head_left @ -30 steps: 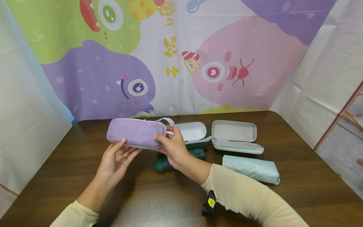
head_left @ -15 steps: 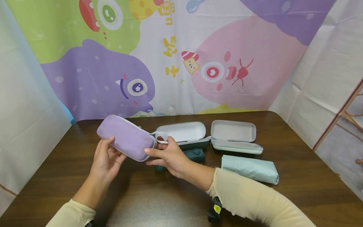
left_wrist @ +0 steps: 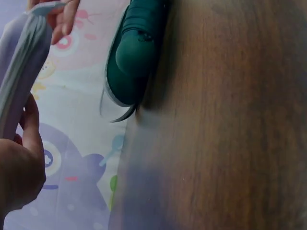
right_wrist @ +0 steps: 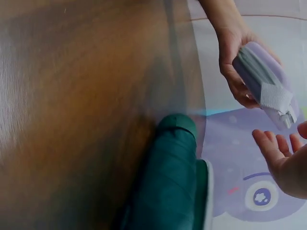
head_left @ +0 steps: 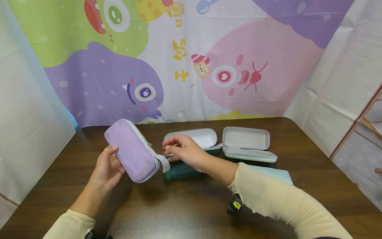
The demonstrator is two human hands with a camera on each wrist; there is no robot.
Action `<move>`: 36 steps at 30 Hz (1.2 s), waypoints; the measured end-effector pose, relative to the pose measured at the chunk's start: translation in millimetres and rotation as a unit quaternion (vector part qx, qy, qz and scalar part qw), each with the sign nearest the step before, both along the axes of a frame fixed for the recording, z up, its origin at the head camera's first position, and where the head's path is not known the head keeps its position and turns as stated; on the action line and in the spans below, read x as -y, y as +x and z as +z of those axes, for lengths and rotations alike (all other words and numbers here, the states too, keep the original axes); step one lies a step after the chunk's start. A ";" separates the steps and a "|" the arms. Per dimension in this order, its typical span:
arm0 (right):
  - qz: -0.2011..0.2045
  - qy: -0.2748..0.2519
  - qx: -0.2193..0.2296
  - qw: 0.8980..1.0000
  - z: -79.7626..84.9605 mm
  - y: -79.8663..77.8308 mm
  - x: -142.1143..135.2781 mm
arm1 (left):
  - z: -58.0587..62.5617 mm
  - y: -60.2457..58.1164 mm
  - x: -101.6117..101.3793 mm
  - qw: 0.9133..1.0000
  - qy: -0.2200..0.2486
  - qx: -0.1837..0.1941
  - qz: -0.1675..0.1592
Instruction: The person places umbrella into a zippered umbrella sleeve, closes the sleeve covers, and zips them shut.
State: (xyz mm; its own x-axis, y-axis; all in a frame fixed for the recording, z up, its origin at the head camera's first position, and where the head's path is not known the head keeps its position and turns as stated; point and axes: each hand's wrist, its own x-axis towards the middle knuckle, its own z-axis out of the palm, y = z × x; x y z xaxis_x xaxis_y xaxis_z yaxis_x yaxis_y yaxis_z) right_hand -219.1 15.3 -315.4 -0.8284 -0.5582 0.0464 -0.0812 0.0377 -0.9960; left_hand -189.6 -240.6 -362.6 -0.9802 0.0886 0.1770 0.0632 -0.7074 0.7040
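My left hand (head_left: 105,171) grips a closed purple zip case (head_left: 131,152) above the table, thumb on its front face. The case tilts down to the right, and a pale wrist strap (head_left: 163,164) hangs from its lower end. Just right of the strap is my right hand (head_left: 189,152), fingers slightly bent. The right wrist view shows a gap between the right hand (right_wrist: 290,165) and the case (right_wrist: 268,76). Below the right hand lies a dark green folded umbrella (head_left: 182,171), partly covered by that hand in the head view.
Behind the green umbrella stands an open dark green case with a white lining (head_left: 206,136). To its right is an open mint case with a grey lining (head_left: 246,137). A light mint folded bundle (head_left: 276,174) lies in front, partly behind the right sleeve (head_left: 268,196). A printed curtain (head_left: 185,99) hangs behind the table.
The purple case has turned from nearly level to steeply tilted, its strap end swinging down and left. My right hand has let go of it and drawn away; the left keeps its hold.
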 end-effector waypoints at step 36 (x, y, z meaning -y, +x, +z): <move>0.002 0.210 -0.714 0.669 13.7 0.0 -2.4 | -7.8 -0.3 -23.0 0.995 -0.062 -0.065 -0.047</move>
